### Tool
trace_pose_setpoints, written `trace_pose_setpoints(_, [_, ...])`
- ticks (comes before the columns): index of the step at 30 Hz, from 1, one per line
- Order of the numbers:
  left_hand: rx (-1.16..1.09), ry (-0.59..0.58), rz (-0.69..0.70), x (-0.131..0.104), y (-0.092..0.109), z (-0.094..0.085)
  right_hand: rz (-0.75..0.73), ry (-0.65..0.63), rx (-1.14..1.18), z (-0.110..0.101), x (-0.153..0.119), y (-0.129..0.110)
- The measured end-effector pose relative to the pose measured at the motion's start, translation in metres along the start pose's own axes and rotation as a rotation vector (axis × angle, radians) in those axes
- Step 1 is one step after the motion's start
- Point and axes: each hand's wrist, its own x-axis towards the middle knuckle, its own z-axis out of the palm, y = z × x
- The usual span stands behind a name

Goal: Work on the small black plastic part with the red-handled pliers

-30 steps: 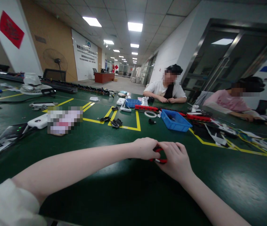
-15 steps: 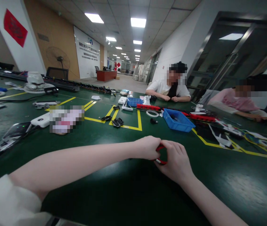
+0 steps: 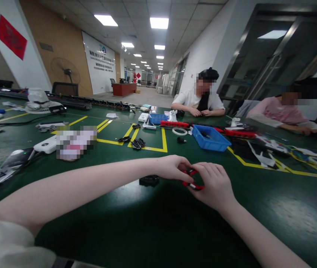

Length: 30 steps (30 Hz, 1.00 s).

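Observation:
A thin red loop with black and white parts (image 3: pixel 199 187) is held above the green table (image 3: pixel 113 238), between my two hands. My left hand (image 3: pixel 173 166) pinches its left side with thumb and fingers. On the other side, my right hand (image 3: pixel 215 182) curls its fingers over the top of the loop, with the thumb below. The fingers cover much of the loop, so its exact kind is unclear. Just under my left wrist lies a dark black piece (image 3: pixel 149 181), partly hidden by the forearm.
Beyond my hands stands a blue bin (image 3: pixel 210 139) with dark items inside. Small black parts (image 3: pixel 138 144) lie by the yellow tape. A phone (image 3: pixel 78 143) and a white power bank (image 3: pixel 46 145) are at left. Two people sit across the table, beyond red strips (image 3: pixel 175 124).
My hands have shifted slightly apart, and more of the red loop shows between them. The black piece has come into sight below my left forearm. The view has tilted a little.

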Motion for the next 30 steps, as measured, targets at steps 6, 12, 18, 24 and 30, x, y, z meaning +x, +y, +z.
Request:
trace_pose_setpoints(6, [0.017, 0.402, 0.089, -0.04, -0.018, -0.029, 0.035, -0.064, 0.031, 0.008, -0.003, 0.004])
trace_pose_setpoints(12, [0.192, 0.519, 0.121, -0.07, -0.062, -0.026, 0.084, -0.086, 0.073, 0.014, -0.001, 0.002])
trace_pose_setpoints(18, [0.37, 0.387, 0.249, -0.088, -0.085, -0.009, 0.161, -0.126, 0.107, 0.025, -0.001, 0.01])
trace_pose_setpoints(24, [0.441, 0.332, 0.342, -0.086, -0.088, -0.005, 0.163, -0.168, 0.154, 0.03, -0.001, 0.013])
trace_pose_setpoints(30, [0.322, 0.327, 0.345, -0.083, -0.097, -0.007, 0.056, -0.196, 0.158, 0.029, -0.002, 0.007])
